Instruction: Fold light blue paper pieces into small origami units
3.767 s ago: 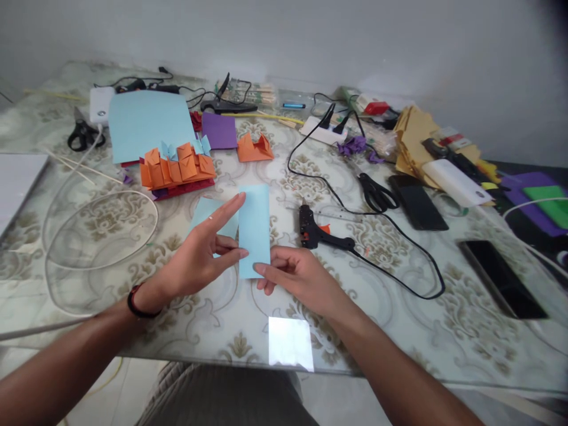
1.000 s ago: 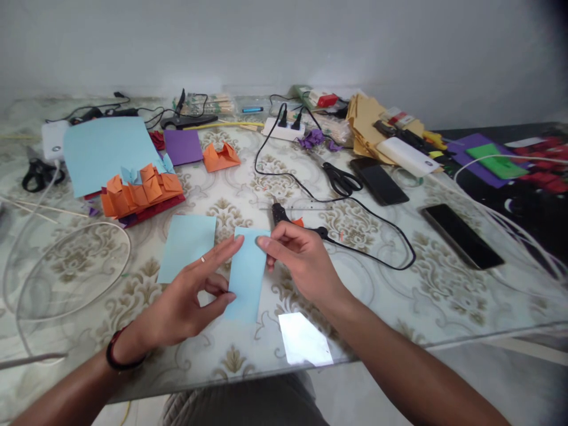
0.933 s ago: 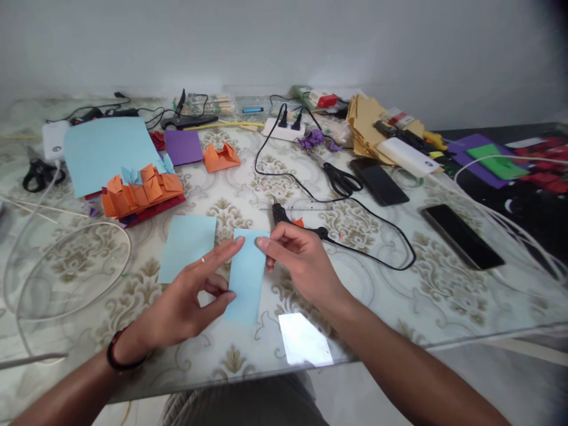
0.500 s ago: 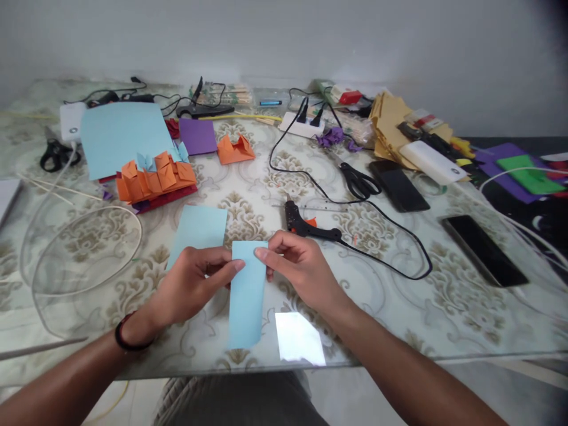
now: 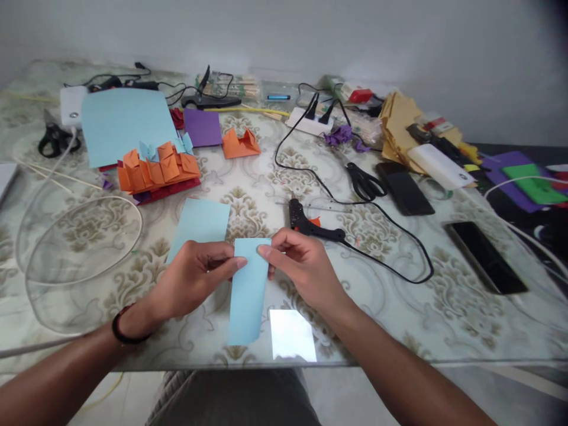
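A light blue paper strip [image 5: 249, 302] is held up lengthwise between my two hands near the table's front edge. My left hand [image 5: 195, 275] pinches its upper left edge between thumb and fingers. The upper right corner is pinched by my right hand [image 5: 304, 263], the thumb on the near face. Another light blue paper piece [image 5: 206, 219] lies flat just behind my left hand. Beyond my right hand rests a black glue gun [image 5: 310, 226]. Folded orange paper pieces [image 5: 160, 168], with red layers beneath, sit at the back left.
A large blue sheet [image 5: 126, 124], a purple square [image 5: 203, 127] and an orange folded piece [image 5: 241, 144] lie further back. Black scissors [image 5: 366, 182], a power strip [image 5: 310, 123] and two phones [image 5: 486, 257] are to the right. A white cable [image 5: 139, 236] loops at left.
The camera view has shifted slightly, so the table items appear moved. Both hands keep their pinch on the blue strip, with almost no change in its pose.
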Available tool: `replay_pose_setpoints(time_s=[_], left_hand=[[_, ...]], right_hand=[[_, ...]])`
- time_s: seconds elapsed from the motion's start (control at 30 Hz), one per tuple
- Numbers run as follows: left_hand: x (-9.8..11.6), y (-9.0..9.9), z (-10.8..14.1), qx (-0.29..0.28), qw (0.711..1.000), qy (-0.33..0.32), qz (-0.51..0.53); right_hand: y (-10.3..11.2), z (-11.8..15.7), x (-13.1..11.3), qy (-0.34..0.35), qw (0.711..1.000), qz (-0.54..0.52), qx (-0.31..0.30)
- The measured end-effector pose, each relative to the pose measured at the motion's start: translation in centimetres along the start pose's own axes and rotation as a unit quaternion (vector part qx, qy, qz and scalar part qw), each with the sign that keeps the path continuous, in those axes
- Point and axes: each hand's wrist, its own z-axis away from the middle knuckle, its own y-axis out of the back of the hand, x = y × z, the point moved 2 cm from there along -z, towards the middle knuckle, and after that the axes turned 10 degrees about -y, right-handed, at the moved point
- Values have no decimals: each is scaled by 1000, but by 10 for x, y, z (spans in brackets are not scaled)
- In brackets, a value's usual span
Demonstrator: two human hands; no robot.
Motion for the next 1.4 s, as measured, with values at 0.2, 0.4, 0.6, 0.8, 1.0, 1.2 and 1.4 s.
replay_pose_setpoints(time_s=[0.2,0.4,0.6,0.8,1.0,1.2,1.4], left_hand=[[5,1,-1,0,1000,-4,-4],[8,1,0,-3,1000,-5,-4],[7,1,0,-2,1000,-7,6],[5,1,1,0,1000,1,9],[3,1,2,-14,999,27,23],[1,3,0,14,999,32,13],[-2,1,-2,-12,998,55,23]], right_hand=[[-1,3,-2,1,1000,-10,-9],[-1,3,-1,7,1000,-10,-8],[-1,3,-1,15,1000,3,-8],[-1,3,-1,27,1000,13,-6],[1,1,7,37,999,-18,-19],[-2,2,0,-12,999,34,-21],[1,1,-2,-1,996,81,21]])
